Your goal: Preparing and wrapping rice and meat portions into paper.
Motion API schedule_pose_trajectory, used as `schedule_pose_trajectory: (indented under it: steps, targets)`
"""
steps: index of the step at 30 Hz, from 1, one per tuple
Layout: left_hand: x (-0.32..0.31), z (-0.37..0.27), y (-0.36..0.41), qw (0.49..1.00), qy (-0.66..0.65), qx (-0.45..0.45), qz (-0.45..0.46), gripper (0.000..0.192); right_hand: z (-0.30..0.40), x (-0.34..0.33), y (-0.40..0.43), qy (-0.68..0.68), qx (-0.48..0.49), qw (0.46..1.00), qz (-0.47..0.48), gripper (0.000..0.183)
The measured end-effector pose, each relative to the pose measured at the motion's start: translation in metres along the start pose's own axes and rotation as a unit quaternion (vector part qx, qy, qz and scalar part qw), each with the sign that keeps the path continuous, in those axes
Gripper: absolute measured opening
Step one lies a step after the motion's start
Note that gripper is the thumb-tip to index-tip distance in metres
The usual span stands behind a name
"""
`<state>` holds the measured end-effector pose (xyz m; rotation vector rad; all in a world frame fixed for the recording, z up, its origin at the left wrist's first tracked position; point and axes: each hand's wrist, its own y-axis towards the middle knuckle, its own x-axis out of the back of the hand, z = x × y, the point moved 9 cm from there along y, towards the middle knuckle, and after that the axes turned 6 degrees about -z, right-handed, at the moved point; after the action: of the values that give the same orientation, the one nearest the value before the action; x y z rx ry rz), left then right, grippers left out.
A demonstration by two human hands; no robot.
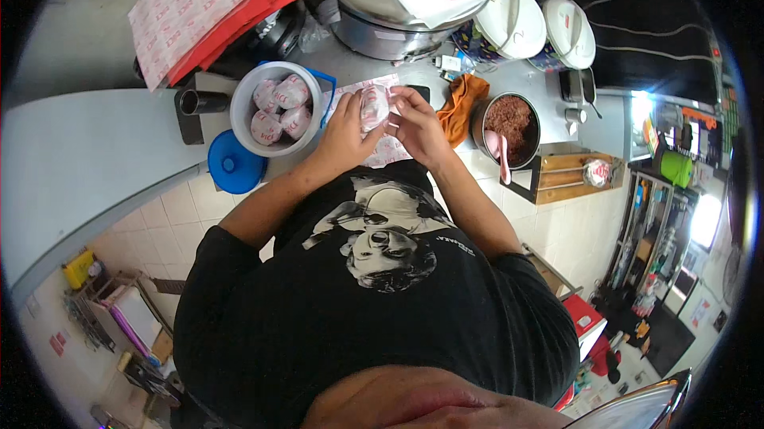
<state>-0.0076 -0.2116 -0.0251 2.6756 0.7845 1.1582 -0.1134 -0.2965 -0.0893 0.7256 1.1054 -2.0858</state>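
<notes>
My left hand (345, 137) is wrapped around the left side of a paper-wrapped bundle (374, 108), white with red print. The fingers of my right hand (421, 127) are curled at the bundle's right edge, touching its paper. Beneath both hands lie flat sheets of the same printed wrapping paper (389, 153). Just left of my left hand, a white plastic bucket (240, 109) with a blue handle holds several similar wrapped bundles (290, 92). To the right of my right hand sits a round metal pot (476, 130) of reddish-brown cooked rice (508, 117), with a pink rice paddle (503, 154) in it.
A blue lid (237, 162) lies by the bucket. An orange cloth (461, 108) is bunched beside the pot. Behind stand a large steel pot (382, 35) and lidded containers (567, 32). A wooden crate (558, 179) at right holds another wrapped bundle (596, 172). Stacked paper (188, 8) overhangs at upper left.
</notes>
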Motion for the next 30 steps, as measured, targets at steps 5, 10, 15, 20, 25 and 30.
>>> schedule_pose_trajectory:
  steps: [5, 10, 15, 20, 25, 30]
  targets:
    - [-0.006, 0.021, -0.050, 0.891, -0.399, 0.194, -0.093, 0.052, -0.033, -0.046, -0.023, 0.016, -0.043, 0.997, 0.069, 0.046]
    - [0.042, 0.002, -0.044, 0.989, -0.054, 0.116, -0.070, 0.055, -0.054, -0.048, -0.023, 0.080, -0.061, 0.994, 0.047, 0.049]
    - [0.055, -0.045, -0.048, 0.992, 0.057, -0.116, -0.006, 0.062, -0.082, -0.032, -0.030, -0.135, -0.170, 0.976, -0.012, 0.043]
    - [0.052, -0.019, -0.076, 0.995, 0.070, -0.073, 0.018, 0.059, -0.111, -0.037, -0.033, -0.121, -0.282, 0.947, 0.093, 0.051]
    - [0.080, -0.013, -0.083, 0.984, 0.137, -0.052, -0.097, 0.057, -0.119, -0.051, -0.020, -0.183, -0.297, 0.934, 0.080, 0.046]
    - [0.098, 0.003, -0.093, 0.990, 0.124, -0.020, -0.068, 0.059, -0.132, -0.081, -0.001, -0.319, -0.243, 0.907, 0.132, 0.040]
